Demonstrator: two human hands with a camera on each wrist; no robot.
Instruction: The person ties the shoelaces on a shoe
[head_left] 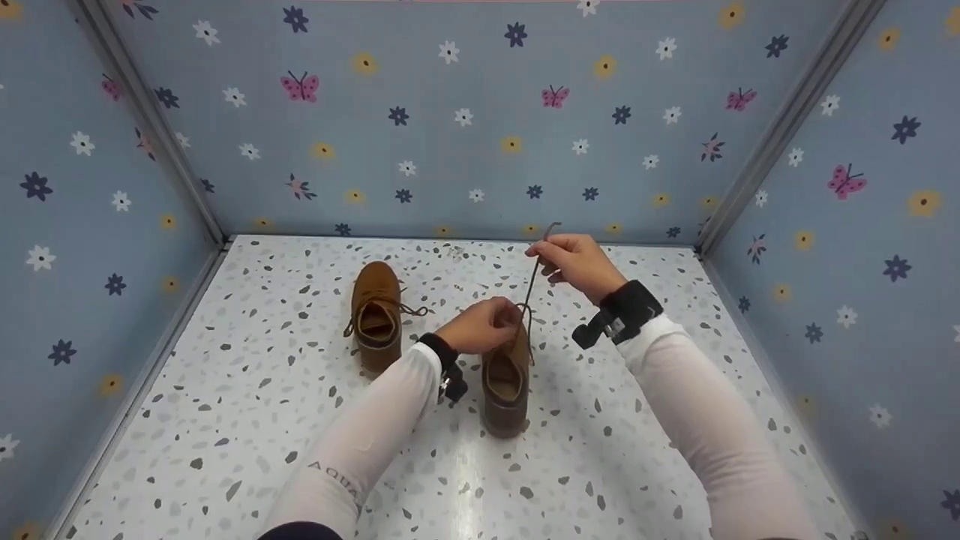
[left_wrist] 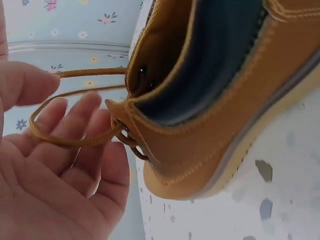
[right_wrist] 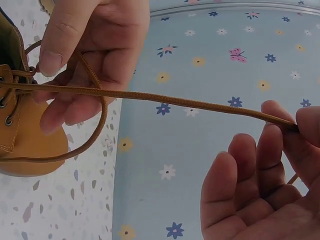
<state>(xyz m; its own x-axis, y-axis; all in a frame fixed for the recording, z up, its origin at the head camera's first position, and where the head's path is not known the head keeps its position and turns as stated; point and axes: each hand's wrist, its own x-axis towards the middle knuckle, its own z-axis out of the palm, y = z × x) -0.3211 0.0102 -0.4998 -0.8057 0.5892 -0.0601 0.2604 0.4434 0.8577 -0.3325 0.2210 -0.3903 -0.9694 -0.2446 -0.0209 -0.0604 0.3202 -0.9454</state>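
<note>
A brown lace-up shoe (head_left: 504, 409) stands upright on the floor, toe pointing away from me. My left hand (head_left: 484, 326) is at its lacing, with bent fingers and thumb about a loop of the brown shoelace (left_wrist: 75, 143). In the left wrist view the loop runs across those fingers beside the eyelets. Up and to the right, my right hand (head_left: 577, 262) pinches the lace near its end between thumb and forefinger. That stretch of lace (right_wrist: 200, 104) runs taut from the shoe. The right hand's other fingers (right_wrist: 220, 175) are loosely bent.
A matching shoe (head_left: 377, 285) stands to the left, its laces (head_left: 409, 309) tied loosely and trailing on the speckled floor (head_left: 262, 390). Blue panels (head_left: 480, 82) with flowers and butterflies rise at the back and both sides.
</note>
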